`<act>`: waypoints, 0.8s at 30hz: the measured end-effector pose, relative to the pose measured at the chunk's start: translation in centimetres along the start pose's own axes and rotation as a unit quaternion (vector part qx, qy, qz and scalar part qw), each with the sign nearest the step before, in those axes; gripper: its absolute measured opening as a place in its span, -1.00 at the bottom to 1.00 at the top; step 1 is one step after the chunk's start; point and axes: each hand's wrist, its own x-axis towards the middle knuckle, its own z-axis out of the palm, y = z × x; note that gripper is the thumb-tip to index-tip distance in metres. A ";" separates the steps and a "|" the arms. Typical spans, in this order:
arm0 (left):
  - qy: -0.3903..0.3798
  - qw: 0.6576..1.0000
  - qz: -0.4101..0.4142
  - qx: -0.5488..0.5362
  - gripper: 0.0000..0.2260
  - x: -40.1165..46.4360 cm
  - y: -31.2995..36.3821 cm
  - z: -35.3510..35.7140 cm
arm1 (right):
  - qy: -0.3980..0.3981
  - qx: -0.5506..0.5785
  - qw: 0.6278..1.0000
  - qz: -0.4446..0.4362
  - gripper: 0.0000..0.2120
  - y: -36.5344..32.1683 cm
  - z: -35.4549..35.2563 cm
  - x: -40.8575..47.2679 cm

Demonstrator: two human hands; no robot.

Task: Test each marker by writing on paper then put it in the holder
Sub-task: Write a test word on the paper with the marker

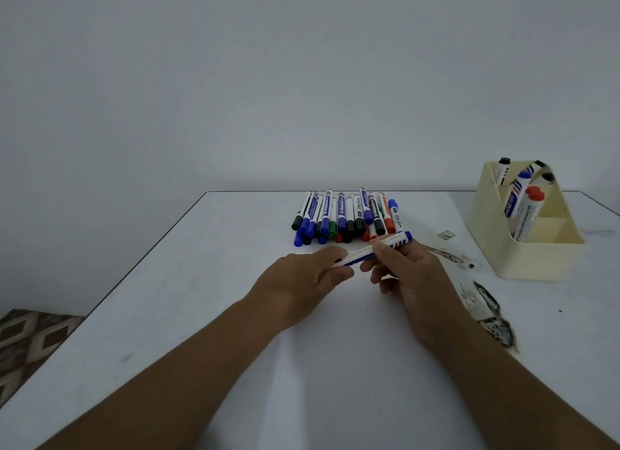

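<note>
Both my hands hold one blue-and-white marker (365, 250) above the table, lying nearly level with its blue end pointing right. My left hand (302, 282) pinches its left end, which is hidden by the fingers. My right hand (406, 275) grips the barrel near the right end. A pile of several markers (345, 218) with blue, black, green and orange caps lies just beyond my hands. A sheet of white paper (335, 365) lies under my forearms. The cream holder (523, 245) stands at the right with several markers upright in it.
The white table (167, 298) has dark scuffed patches (486, 305) between my right hand and the holder. Its left edge runs diagonally, with patterned floor (30, 342) beyond it. A plain wall stands behind the table's far edge.
</note>
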 end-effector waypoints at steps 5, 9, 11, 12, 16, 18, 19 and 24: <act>0.008 1.000 0.007 0.008 -0.37 -0.9 -3.5 -0.7 | 0.042 0.083 0.996 0.015 -0.86 -0.1 -0.4 0.3; 0.044 0.999 -0.006 0.018 -0.58 -1.1 -7.7 -1.4 | 0.047 0.089 0.995 0.011 -0.87 -0.1 -0.3 0.4; 0.074 0.997 0.012 0.032 -0.65 -0.9 -9.1 -1.2 | 0.057 0.099 0.993 0.007 -0.89 -0.2 -0.3 0.4; 0.098 0.994 0.027 0.041 -0.66 -0.7 -9.7 -1.0 | 0.062 0.106 0.992 0.005 -0.89 -0.3 -0.2 0.3; 0.125 0.991 0.048 0.027 -0.70 -0.4 -11.1 -0.1 | 0.068 0.112 0.991 0.004 -0.85 -0.5 -0.2 0.2; 0.120 0.990 0.058 0.043 -0.65 0.0 -11.5 0.2 | 0.068 0.109 0.992 0.008 -0.84 -0.6 -0.1 0.2; 0.111 0.990 0.061 0.057 -0.62 0.2 -11.6 0.3 | 0.069 0.108 0.992 0.010 -0.83 -0.6 0.0 0.2; 0.006 0.998 0.005 0.064 -0.61 0.0 -10.8 0.0 | 0.072 0.109 0.991 0.009 -0.82 -0.8 0.2 0.3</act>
